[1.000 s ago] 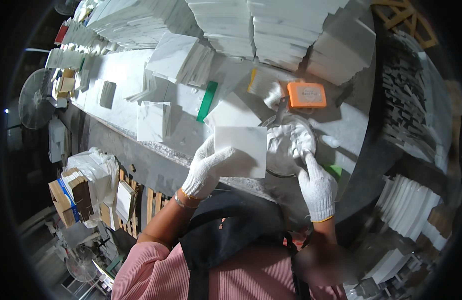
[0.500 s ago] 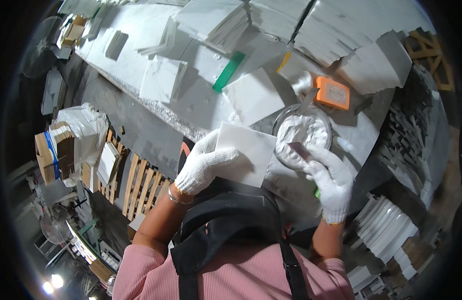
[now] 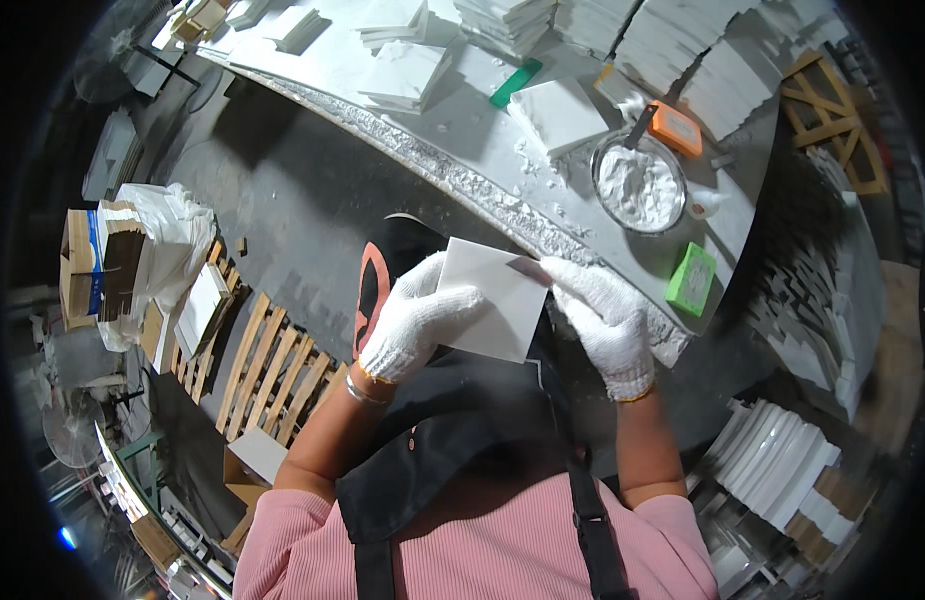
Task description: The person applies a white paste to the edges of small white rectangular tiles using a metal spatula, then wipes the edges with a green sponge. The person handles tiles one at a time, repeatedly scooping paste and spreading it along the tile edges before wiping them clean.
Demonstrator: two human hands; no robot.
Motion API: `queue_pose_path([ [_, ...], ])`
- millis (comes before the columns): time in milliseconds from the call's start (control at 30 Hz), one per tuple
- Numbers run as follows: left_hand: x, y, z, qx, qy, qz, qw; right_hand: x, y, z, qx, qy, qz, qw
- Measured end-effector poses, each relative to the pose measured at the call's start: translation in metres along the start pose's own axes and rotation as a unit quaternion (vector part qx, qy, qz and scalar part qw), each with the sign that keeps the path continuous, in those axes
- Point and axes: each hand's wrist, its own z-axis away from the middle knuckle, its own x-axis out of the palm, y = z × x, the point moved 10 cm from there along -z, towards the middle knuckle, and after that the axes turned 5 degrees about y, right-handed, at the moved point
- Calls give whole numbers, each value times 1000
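My left hand [image 3: 418, 318], in a white knitted glove, grips a square white tile [image 3: 490, 312] by its left side, thumb across its face. At the tile's upper right corner, my gloved right hand [image 3: 604, 322] pinches a small flat scraper blade [image 3: 528, 268]. The blade lies against or just over the tile's top edge; its contact is too small to tell. Beyond, on the table, a clear round bowl [image 3: 595, 196] holds white paste [image 3: 642, 188]. A dark-handled spatula [image 3: 640, 127] leans out of the paste.
The table [image 3: 502, 140] has a rough, paste-crusted near edge [image 3: 462, 190]. Stacked tiles [image 3: 560, 115], a green strip [image 3: 515, 83], an orange box [image 3: 676, 128] and a green box [image 3: 693, 280] sit on it. Wooden pallets [image 3: 272, 365] stand on the floor at left.
My right hand has moved from over the paste bowl to the tile's corner, bringing the blade along. The table and bowl now appear farther off, and the green box shows fully.
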Motion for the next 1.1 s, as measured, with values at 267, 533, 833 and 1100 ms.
queue_pose_path([
  [267,-16,1,19,59,-35,1,998,16,-15,18,21,15,-2,1000],
  [533,-45,4,24,131,-39,65,989,51,-47,31,-10,-54,-1,998],
  [833,-54,3,21,131,-53,88,986,71,-60,46,-80,-94,102,987],
  [1100,-44,1,8,98,-66,86,989,31,-22,-6,80,-33,-56,995],
])
